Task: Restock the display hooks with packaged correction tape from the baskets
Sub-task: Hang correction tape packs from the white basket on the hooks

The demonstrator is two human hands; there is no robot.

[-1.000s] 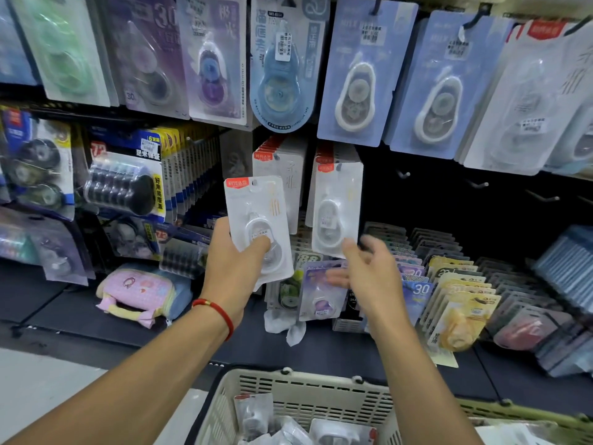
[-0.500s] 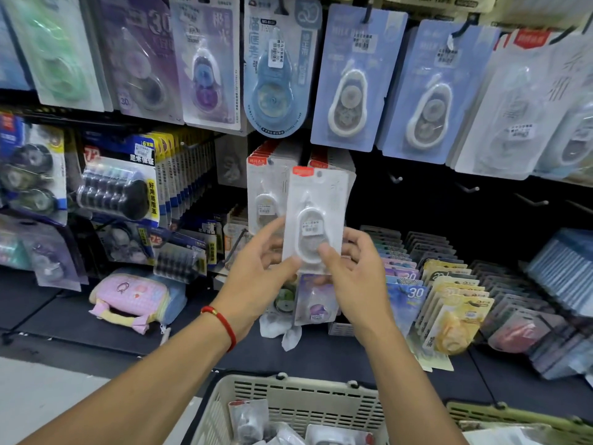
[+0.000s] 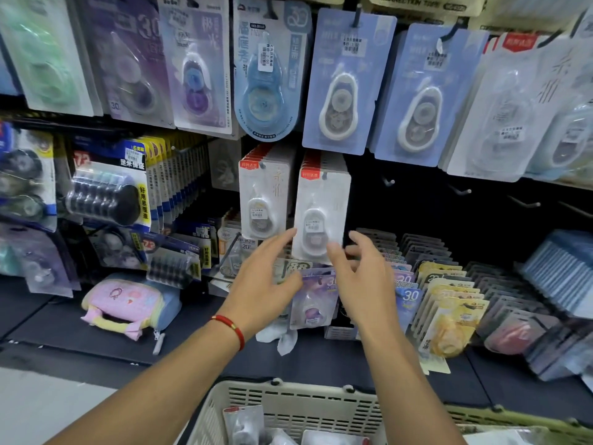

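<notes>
Correction tape pack [image 3: 322,216], white with a red top label, hangs on a hook beside a matching stack [image 3: 263,200]. Both hands, left hand [image 3: 268,281] and right hand [image 3: 359,277], hover just below it, fingers loosely spread, holding nothing. A cream basket [image 3: 288,409] (more packs inside) sits below. Overhead, a header reads "CORRECTION TAPE" [image 3: 420,3].

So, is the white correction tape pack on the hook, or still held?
On the hook: the white pack hangs fronting its stack, both hands open below it.
</notes>
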